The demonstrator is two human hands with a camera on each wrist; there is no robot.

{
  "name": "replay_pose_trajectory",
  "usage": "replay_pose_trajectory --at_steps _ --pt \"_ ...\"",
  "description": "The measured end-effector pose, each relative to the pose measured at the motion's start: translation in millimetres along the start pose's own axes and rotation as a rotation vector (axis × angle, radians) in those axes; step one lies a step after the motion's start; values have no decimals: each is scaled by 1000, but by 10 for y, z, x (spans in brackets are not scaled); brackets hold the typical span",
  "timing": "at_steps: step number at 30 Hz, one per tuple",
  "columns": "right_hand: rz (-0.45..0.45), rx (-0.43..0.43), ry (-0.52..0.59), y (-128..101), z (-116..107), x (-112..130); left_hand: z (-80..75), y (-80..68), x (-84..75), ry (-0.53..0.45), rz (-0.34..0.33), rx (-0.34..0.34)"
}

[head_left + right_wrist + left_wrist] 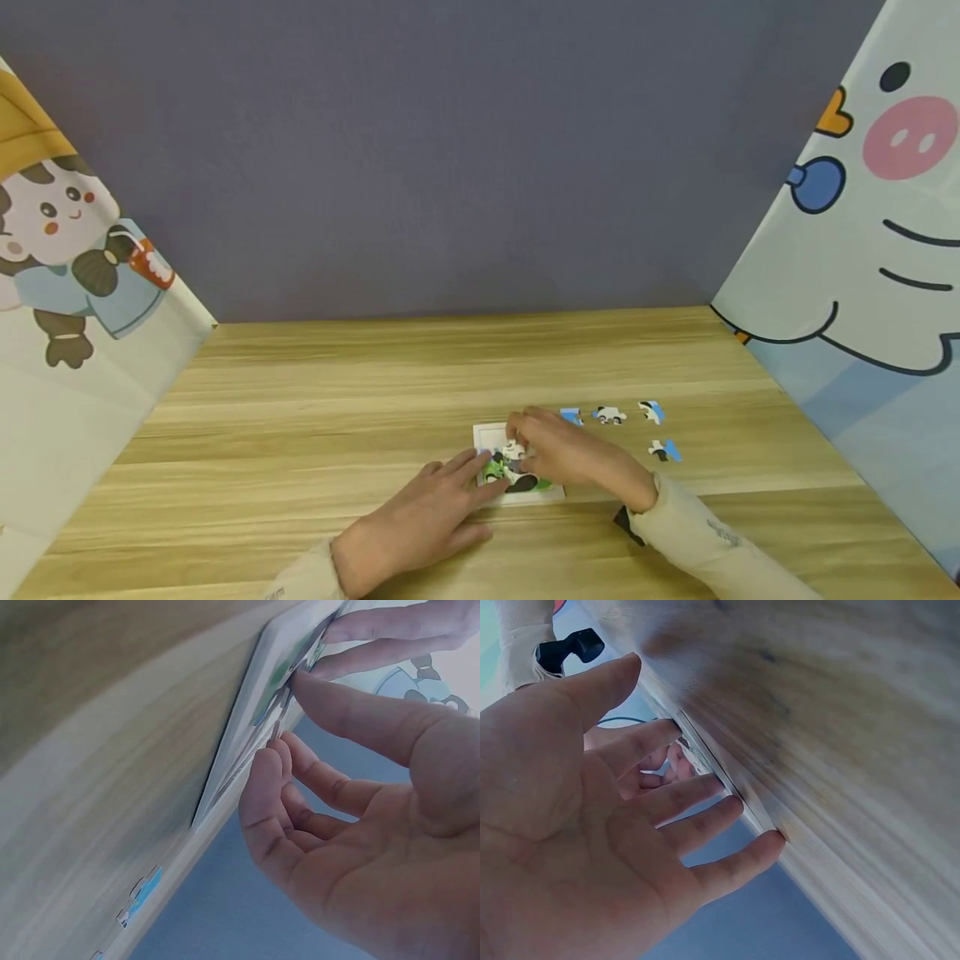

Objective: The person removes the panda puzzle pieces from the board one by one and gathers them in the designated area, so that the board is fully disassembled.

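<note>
A white puzzle tray (486, 433) lies on the wooden table (375, 392), partly filled with green, black and white pieces. My left hand (457, 487) lies flat with straight fingers on the tray's left edge (739, 799). My right hand (551, 450) is curled over the tray's middle, thumb (337, 705) and bent fingers pinching a white puzzle piece (513, 451) down against the picture. In the right wrist view the tray (247, 735) runs diagonally, with the left hand's fingers (390, 637) at its far end.
Several loose blue-and-white pieces lie right of the tray: one (572, 415), another (609, 414), a third (652, 410), and one nearer (664, 450). Cartoon-printed panels stand at both table sides, and a grey wall is behind.
</note>
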State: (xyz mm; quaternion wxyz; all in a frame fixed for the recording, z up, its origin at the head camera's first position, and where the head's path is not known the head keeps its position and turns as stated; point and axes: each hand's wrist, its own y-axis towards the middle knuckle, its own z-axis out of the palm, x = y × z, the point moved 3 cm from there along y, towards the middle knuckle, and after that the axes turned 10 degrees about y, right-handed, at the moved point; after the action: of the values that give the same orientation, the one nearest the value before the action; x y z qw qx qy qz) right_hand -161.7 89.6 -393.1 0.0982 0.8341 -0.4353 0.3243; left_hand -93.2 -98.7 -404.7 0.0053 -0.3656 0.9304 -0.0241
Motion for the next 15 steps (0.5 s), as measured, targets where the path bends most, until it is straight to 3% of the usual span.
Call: replay_pose_trajectory --at_steps 7,15 --pt "-4 3 13 3 -20 0 -3 -6 -11 11 2 -6" --pt "-78 -40 22 7 -50 17 7 -11 -12 15 -1 6"
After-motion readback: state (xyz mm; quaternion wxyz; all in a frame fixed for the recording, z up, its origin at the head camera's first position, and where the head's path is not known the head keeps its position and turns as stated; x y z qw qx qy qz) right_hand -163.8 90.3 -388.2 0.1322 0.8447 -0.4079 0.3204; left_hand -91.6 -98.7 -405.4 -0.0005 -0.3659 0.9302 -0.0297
